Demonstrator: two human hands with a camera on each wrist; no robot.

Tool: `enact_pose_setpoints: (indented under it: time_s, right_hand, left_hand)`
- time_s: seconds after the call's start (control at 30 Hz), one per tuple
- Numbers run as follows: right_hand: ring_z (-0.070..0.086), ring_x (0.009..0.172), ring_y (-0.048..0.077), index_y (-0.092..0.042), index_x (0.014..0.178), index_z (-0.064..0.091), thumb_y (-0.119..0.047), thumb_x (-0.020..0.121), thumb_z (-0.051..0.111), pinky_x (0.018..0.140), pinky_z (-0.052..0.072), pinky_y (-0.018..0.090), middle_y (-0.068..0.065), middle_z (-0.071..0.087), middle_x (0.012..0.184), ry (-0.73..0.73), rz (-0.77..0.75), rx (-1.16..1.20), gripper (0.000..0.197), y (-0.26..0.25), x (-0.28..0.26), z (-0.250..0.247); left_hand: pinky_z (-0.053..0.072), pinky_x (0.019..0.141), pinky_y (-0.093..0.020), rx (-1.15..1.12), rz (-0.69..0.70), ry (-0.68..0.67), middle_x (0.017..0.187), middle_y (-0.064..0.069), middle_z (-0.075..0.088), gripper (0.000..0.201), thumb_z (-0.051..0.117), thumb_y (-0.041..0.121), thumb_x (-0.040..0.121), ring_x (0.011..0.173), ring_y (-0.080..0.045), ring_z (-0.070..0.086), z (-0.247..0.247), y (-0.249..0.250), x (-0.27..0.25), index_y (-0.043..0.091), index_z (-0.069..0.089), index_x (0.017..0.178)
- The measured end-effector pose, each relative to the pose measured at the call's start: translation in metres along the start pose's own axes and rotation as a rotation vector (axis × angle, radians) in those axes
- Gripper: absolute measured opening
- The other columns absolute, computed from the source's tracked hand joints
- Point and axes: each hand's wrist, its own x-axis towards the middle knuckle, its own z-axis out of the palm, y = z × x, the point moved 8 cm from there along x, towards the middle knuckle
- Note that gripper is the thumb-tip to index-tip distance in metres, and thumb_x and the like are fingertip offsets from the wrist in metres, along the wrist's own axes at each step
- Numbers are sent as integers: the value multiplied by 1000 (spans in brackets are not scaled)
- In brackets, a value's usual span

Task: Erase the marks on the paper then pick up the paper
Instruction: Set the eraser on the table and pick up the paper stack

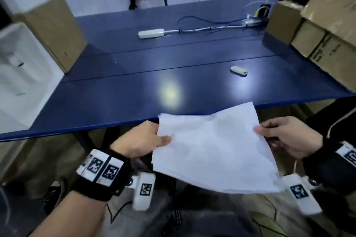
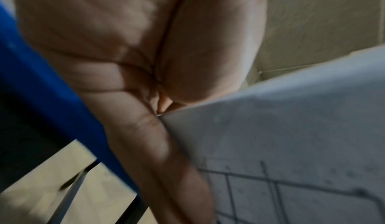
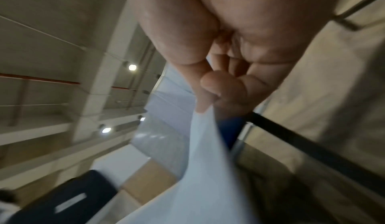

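A white sheet of paper hangs in the air in front of the blue table's near edge, over my lap. My left hand pinches its left edge, thumb on top. My right hand pinches its right edge. From the left wrist view the paper's underside shows dark printed grid lines, held between thumb and fingers of my left hand. In the right wrist view the paper curves down from my right hand's pinching fingers. A small white eraser lies on the table, right of centre.
A white power strip with cables lies at the table's back. Cardboard boxes stand at the left and stack at the right. A white container sits at the far left. My knees and shoes are below the paper.
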Motion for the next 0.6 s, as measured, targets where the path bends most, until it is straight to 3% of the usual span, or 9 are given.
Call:
enact_pose_setpoints:
  time_s: [0.07, 0.17, 0.23, 0.33, 0.43, 0.5, 0.6]
  right_hand:
    - [38, 41, 14, 16, 78, 60, -6, 81, 71, 34, 29, 17, 15, 54, 64, -44, -86, -19, 25, -42, -15, 7]
    - [38, 37, 13, 4, 71, 61, -6, 83, 70, 35, 28, 18, 8, 54, 55, -50, -193, -6, 18, -106, -12, 17]
    - [39, 37, 12, 1, 70, 62, -7, 82, 73, 34, 30, 18, 7, 55, 54, 16, -255, -34, 18, -148, 16, 22]
    - [42, 38, 18, -9, 61, 58, -15, 81, 78, 42, 34, 24, 9, 53, 53, 142, -258, -202, 29, -187, 94, 26]
    - [57, 56, 20, -16, 74, 61, -21, 81, 75, 53, 47, 27, 11, 65, 80, 184, -167, -361, 16, -203, 168, 31]
    - [66, 73, 25, -16, 74, 59, -21, 79, 75, 64, 56, 31, 12, 68, 92, 191, -130, -428, 18, -208, 204, 35]
    - [67, 101, 29, -10, 91, 65, -20, 79, 76, 78, 56, 35, 14, 66, 101, 215, -127, -501, 19, -220, 236, 42]
  left_hand:
    - [54, 94, -40, -14, 44, 5, 98, 8, 77, 20, 68, 36, 92, 96, -12, 73, -25, 17, -31, 21, 80, 99]
    - [55, 87, -36, -67, -4, 145, 94, 2, 78, 23, 70, 36, 90, 90, -18, 74, -77, 30, -40, 16, 80, 93]
    - [55, 84, -33, 66, -59, 325, 94, 1, 77, 30, 74, 43, 85, 87, -19, 72, -118, 38, -17, 14, 78, 91]
    - [52, 91, -34, 198, -105, 423, 111, -6, 71, 38, 68, 39, 89, 101, -25, 66, -155, 52, 52, 8, 72, 109]
    - [51, 91, -34, 274, -186, 515, 117, -10, 69, 40, 65, 36, 92, 108, -30, 64, -183, 54, 120, 3, 68, 115]
    - [51, 94, -35, 307, -227, 580, 115, -10, 70, 43, 68, 40, 88, 107, -29, 65, -200, 50, 158, 5, 69, 114]
    - [48, 77, -27, 334, -280, 616, 110, -6, 72, 35, 73, 32, 82, 96, -25, 66, -214, 39, 202, 10, 71, 109]
